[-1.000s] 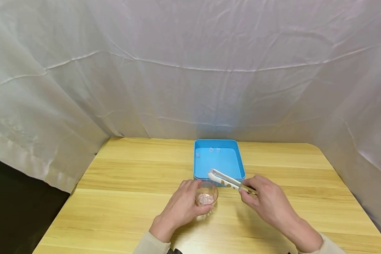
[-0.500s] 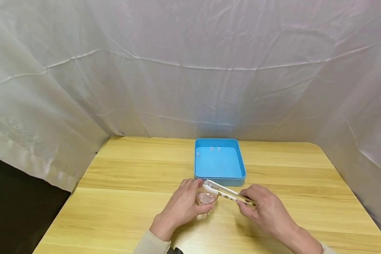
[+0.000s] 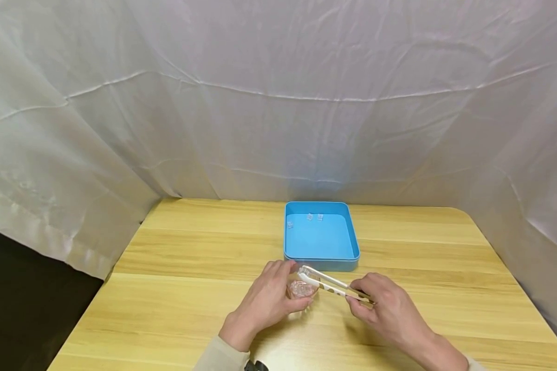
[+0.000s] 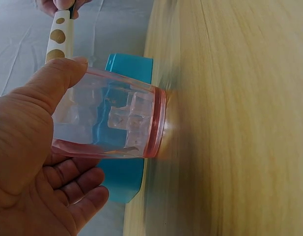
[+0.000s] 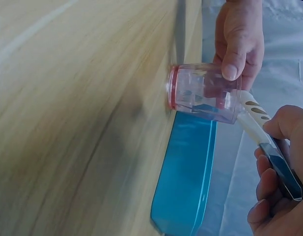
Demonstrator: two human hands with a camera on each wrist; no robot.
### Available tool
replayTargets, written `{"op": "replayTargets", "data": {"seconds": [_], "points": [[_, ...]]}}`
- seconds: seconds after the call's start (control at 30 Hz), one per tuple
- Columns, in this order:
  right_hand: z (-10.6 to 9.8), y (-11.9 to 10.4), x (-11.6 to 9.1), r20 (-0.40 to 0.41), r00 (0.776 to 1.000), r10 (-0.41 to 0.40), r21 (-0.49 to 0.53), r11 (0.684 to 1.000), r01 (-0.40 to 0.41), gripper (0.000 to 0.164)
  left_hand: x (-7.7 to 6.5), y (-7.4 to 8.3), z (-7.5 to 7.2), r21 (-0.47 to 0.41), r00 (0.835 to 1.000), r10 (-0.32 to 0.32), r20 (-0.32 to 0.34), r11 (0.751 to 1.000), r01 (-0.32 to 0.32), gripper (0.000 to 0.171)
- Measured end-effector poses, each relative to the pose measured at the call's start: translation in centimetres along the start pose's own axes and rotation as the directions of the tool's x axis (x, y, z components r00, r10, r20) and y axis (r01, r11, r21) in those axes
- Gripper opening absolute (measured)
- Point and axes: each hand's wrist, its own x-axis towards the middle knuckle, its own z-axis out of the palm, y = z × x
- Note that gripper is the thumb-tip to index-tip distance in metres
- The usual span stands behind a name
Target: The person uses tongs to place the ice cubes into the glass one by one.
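My left hand [image 3: 262, 299] grips a pink-tinted clear cup [image 4: 158, 123], thumb on one side and fingers on the other. The cup stands upright on the table with several clear cubes [image 4: 134, 115] at its bottom. My right hand [image 3: 387, 304] holds a pair of tongs [image 3: 327, 287] with white, brown-spotted arms, pinched between thumb and fingers. The tongs' tips are at the cup's mouth, reaching in past the rim, and their arms stand a little apart. Something clear shows at the tips in the head view; I cannot tell whether they grip a cube.
Just beyond the cup stands a square blue tray [image 3: 322, 266] with three clear cubes [image 3: 320, 218] lying near its far and left walls. The wooden table [image 3: 190, 309] runs back to a pale grey curtain [image 3: 278, 129].
The tongs have come from over the tray's near edge, left and toward me, down to the cup's mouth; my right hand followed. My left hand and the cup have stayed in place.
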Motion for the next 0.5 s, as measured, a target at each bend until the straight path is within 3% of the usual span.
{"op": "replayTargets", "data": {"seconds": [0.13,0.5], "points": [[0.15,0.15,-0.13,-0.008,1.000,-0.009,0.009,1.000,0.009,0.007,0.01,-0.01,0.02,-0.002,1.000,-0.003,0.003,1.000,0.003,0.062],[0.10,-0.02,-0.21,0.002,1.000,0.019,0.005,1.000,-0.020,0.016,0.06,-0.04,0.07,-0.008,1.000,-0.006,0.002,1.000,0.006,0.063]]}}
